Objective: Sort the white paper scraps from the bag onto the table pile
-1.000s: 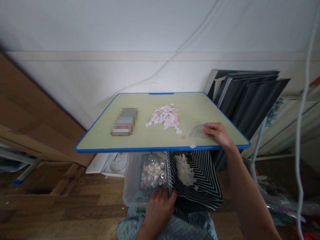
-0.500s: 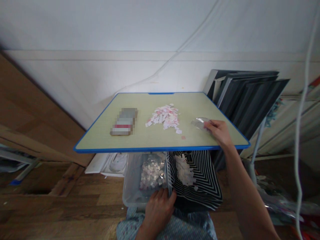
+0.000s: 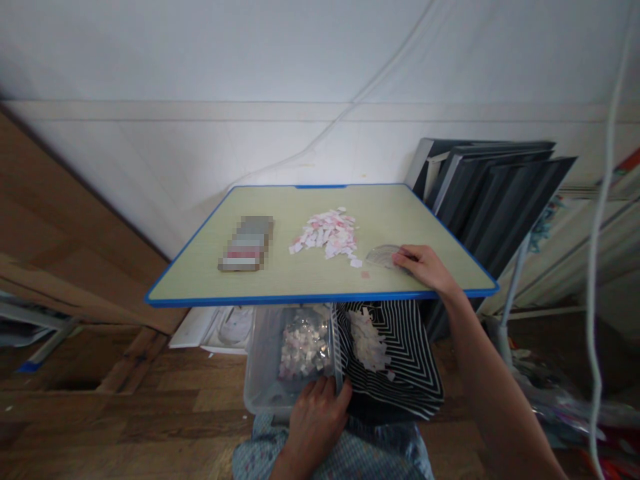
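Note:
Over the right part of the table, my right hand (image 3: 420,265) pinches a clear plastic protractor (image 3: 381,256) by its right end. The protractor is low over the tabletop, and I cannot tell whether it touches. Left of it lies a heap of small white and pink paper pieces (image 3: 327,233), with a couple of loose bits near its front. Below the table, my left hand (image 3: 320,403) has its fingers wrapped over the near rim of a clear plastic bin (image 3: 260,383). Inside the bin are many small pale pieces (image 3: 304,347) in what looks like clear wrapping.
A blurred-out flat rectangular object (image 3: 246,243) lies on the left of the blue-edged table (image 3: 200,287). Right of the bin, a black-and-white striped cloth (image 3: 413,347) holds more paper pieces (image 3: 369,343). Dark panels (image 3: 500,200) lean at the right, and a white cable (image 3: 595,267) hangs there.
My right hand has moved left and slightly nearer to me with the protractor, which now looks flatter to the tabletop. My left hand has stayed on the bin's rim.

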{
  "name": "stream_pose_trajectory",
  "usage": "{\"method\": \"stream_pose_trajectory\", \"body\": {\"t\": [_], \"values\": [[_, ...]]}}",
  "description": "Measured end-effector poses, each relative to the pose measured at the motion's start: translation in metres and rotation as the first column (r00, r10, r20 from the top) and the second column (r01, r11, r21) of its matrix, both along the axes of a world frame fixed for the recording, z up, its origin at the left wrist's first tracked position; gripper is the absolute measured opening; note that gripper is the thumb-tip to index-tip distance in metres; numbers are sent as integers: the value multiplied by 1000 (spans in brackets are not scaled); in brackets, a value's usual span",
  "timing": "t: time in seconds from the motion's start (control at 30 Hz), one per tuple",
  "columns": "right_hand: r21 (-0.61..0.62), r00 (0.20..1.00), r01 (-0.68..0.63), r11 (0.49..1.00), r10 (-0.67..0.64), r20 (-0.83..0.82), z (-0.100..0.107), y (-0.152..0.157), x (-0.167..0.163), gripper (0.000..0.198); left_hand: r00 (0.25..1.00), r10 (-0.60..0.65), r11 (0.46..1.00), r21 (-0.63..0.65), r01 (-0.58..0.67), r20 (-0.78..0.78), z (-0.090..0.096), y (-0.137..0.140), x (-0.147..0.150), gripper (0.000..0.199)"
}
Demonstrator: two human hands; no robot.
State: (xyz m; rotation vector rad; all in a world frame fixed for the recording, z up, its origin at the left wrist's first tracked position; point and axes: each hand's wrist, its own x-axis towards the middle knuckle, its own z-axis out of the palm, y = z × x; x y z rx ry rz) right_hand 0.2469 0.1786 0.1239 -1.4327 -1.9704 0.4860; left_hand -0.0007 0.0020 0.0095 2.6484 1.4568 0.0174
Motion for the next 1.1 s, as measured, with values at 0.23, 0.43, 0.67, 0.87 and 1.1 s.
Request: {"method": "stream_pose_trajectory", "body": {"t": [0.23,0.43,0.67,0.87,1.1], "values": [[-98,992,-123,988,122,-14,0,-2,1,38,1000,0,1000,15,0,22,-1,0,-1,44],[-154,979,-201,967,199,-29,0,-7,-2,37,1000,-14,1000,16,14,24,-3,0,-1,46],[-154,970,-242,958,234,-68,1,-10,0,36,1000,-4,1000,14,4,7,-1,0,-1,43],[-146,968,-249,957,249,-21,1,-8,-4,34,1000,-11,1000,-7,11,6,0,1,0,43],[-92,957,-289,953,291,4,2,-6,-42,33,1000,-11,1000,-13,12,19,1,1,0,42]]}}
